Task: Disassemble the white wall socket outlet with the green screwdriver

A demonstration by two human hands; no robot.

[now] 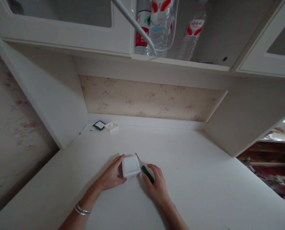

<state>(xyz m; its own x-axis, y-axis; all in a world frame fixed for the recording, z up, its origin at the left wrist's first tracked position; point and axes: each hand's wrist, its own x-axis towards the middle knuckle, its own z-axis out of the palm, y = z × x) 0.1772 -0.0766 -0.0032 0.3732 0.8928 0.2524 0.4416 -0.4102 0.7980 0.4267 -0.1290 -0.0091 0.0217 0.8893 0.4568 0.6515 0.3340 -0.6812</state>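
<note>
White plastic, the switch (pixel 131 166) lies flat on the table (pixel 204 179), and your left hand (pixel 112 177) grips its left edge, thumb at the near corner. Just right of the switch, your right hand (pixel 158 187) is closed round the green handle of a screwdriver (pixel 146 169), its blade slanting along the switch's right edge; whether they touch is too small to tell. The switch looks light, stiff and smooth, likely to skid: hold it by opposite edges, not the face.
</note>
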